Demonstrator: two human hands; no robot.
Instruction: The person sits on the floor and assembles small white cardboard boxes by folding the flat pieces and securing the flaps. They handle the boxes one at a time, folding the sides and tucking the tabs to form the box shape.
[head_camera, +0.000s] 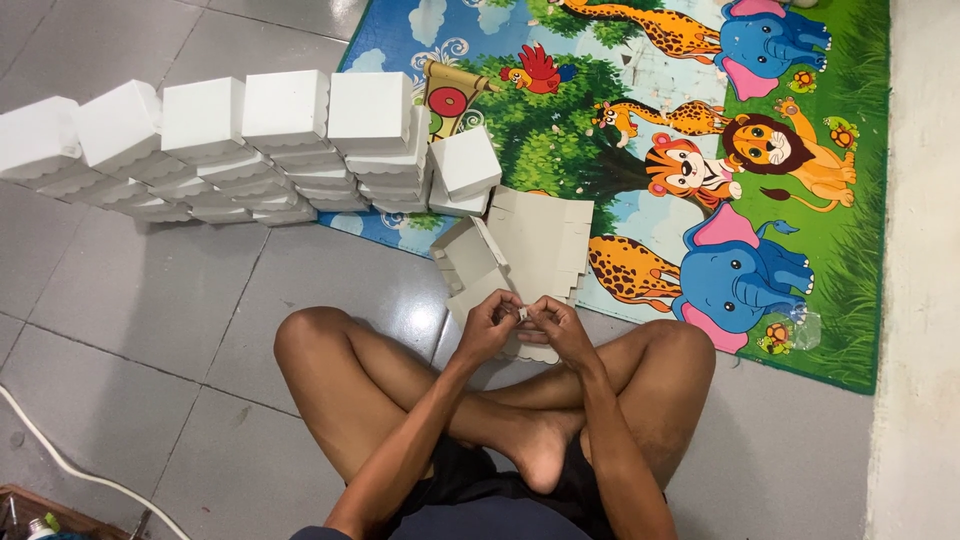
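Left hand (487, 325) and right hand (556, 328) are pinching together a half-folded white cardboard box (482, 268), holding it just above the crossed legs (520, 400), likely to press a tab. Flat white sheets (545, 235) are lying just beyond the box; stacked finished boxes (250, 140) are standing farther left of it, on the floor and animal play mat (700, 150).

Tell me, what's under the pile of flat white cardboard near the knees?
The flat white cardboard lies partly on the animal play mat and partly on the grey tiled floor. The mat's pictures beneath it are covered, so they cannot be seen.
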